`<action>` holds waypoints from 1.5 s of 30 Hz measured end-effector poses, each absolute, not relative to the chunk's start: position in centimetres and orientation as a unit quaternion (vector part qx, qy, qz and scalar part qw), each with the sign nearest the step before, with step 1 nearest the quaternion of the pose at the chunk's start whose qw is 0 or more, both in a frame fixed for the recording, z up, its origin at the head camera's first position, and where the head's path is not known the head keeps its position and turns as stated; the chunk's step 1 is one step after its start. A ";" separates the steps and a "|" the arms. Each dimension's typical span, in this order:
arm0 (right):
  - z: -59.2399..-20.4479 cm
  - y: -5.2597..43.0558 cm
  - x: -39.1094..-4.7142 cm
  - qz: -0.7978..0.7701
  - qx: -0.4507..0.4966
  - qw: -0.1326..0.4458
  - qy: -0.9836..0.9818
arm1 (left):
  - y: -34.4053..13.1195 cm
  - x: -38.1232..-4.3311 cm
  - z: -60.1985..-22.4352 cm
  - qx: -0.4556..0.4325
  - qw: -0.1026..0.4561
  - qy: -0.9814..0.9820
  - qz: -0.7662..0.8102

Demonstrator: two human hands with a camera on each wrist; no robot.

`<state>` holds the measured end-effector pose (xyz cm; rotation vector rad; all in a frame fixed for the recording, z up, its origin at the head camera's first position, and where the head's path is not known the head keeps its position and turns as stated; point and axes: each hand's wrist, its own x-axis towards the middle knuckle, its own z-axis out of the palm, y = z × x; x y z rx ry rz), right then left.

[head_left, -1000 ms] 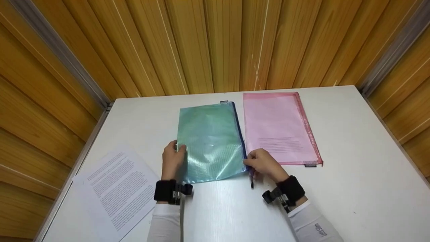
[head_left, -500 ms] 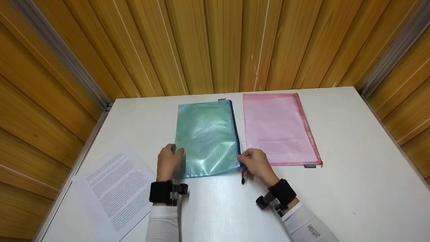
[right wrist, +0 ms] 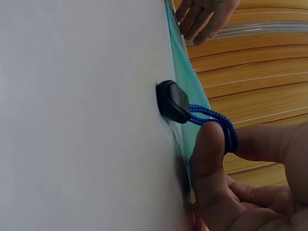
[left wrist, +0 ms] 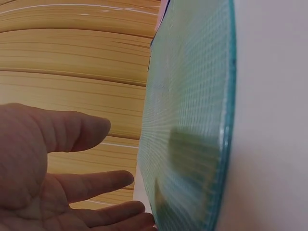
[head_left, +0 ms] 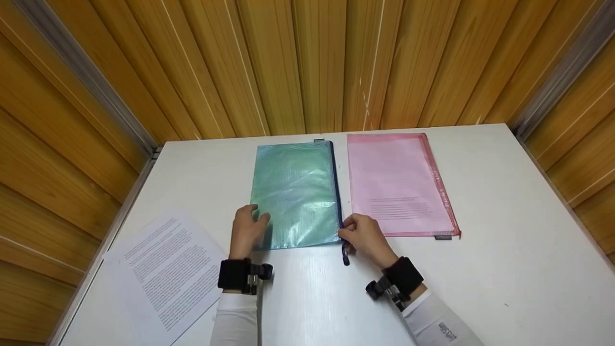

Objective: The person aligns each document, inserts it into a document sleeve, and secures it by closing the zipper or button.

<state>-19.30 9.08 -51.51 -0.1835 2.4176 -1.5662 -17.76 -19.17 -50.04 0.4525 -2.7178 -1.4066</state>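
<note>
A translucent green zip pouch [head_left: 295,192] with a dark blue zipper along its right edge lies flat on the white table [head_left: 307,298]. Over its lower left edge is my left hand [head_left: 246,231], fingers and thumb spread apart, with nothing between them in the left wrist view. At the lower right corner my right hand [head_left: 367,238] pinches the zipper pull, a blue cord loop [right wrist: 211,113] between thumb and forefinger. The pull's black end [right wrist: 172,102] hangs out toward the front of the table.
Right of the green pouch lies a pink zip pouch [head_left: 391,168] with a printed sheet inside. Printed paper [head_left: 175,269] lies on the left of the table. Wood-patterned panels [head_left: 307,62] rise behind and at both sides.
The green pouch has shifted slightly left and away from me, and now lies flatter. My left hand has let go of its left edge. My right hand has moved left with the pouch's corner.
</note>
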 end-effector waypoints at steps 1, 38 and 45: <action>-51.5 9.0 -19.2 -0.533 -0.064 0.127 0.834 | -19.2 -17.7 -50.0 0.146 0.028 -0.880 -0.451; -50.5 -0.3 -15.2 -0.435 -0.323 0.141 0.828 | -25.3 -5.9 -49.3 0.199 -0.097 -0.951 -0.217; -51.0 -1.4 -14.9 -0.445 -0.329 0.175 0.814 | -24.1 -5.4 -50.3 0.200 -0.107 -0.958 -0.176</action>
